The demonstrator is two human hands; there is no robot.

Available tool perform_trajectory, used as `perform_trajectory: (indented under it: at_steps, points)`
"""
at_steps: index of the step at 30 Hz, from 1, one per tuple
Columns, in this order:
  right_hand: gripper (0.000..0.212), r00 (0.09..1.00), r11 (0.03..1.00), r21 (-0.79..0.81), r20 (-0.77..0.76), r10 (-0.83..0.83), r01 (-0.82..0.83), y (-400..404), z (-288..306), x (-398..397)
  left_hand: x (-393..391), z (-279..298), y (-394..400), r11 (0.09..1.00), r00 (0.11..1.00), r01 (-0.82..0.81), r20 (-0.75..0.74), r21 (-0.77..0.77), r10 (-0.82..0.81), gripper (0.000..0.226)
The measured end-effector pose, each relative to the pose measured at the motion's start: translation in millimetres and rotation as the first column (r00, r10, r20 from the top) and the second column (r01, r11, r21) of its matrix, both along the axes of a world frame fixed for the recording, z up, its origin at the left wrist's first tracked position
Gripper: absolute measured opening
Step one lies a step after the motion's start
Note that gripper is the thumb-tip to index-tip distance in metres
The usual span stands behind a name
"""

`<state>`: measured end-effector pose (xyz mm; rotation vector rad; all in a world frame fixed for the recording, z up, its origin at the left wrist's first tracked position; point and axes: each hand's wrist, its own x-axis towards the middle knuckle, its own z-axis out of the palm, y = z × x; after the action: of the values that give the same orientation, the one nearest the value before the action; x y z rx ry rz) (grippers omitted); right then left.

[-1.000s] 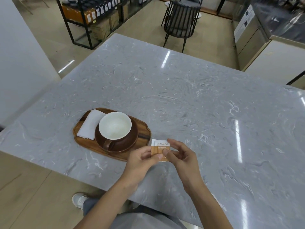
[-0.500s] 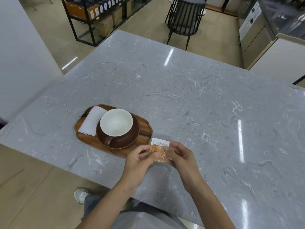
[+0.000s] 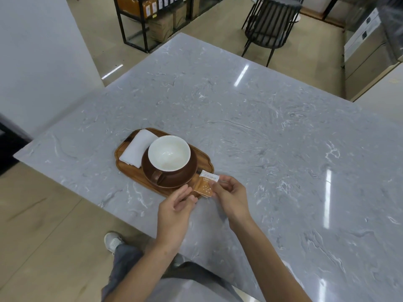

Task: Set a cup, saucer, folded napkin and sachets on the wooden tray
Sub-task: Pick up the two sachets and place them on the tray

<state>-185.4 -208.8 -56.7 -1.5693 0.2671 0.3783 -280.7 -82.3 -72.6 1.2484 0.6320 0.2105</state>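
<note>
So we had the wooden tray [image 3: 130, 171] near the table's [image 3: 261, 127] front edge, folded napkin [image 3: 136, 150] on its left part, brown cup [image 3: 169, 156] sitting on the saucer [image 3: 187, 175] right beside it. Our right hand [image 3: 229, 194] pinched an orange sachet [image 3: 205, 185] just over the tray's right end, and our left hand [image 3: 176, 205] hovered beside it, fingers relaxed and holding nothing.

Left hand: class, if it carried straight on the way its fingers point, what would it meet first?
Probably the orange-and-white paper sachet pinched by the right hand; the left hand has open fingers just short of it, though depth is unclear.
</note>
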Motion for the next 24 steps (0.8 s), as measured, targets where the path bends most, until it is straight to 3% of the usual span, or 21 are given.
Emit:
perform_trajectory:
  at_steps: [5,11,24]
  points:
    - [0.018,0.996,0.981,-0.191,0.076,0.048,-0.032,9,-6,5,-1,4,2,0.984,0.999,-0.053,0.002,-0.17,0.054,0.033]
    - [0.026,0.975,0.96,-0.278,0.201,0.097,-0.038,14,-10,4,-1,3,5,0.963,0.997,-0.08,-0.014,-0.258,0.079,0.028]
    - [0.021,0.947,0.917,-0.391,0.262,0.188,-0.074,17,-14,3,-3,5,11,0.981,0.998,0.042,-0.027,-0.189,-0.048,0.029]
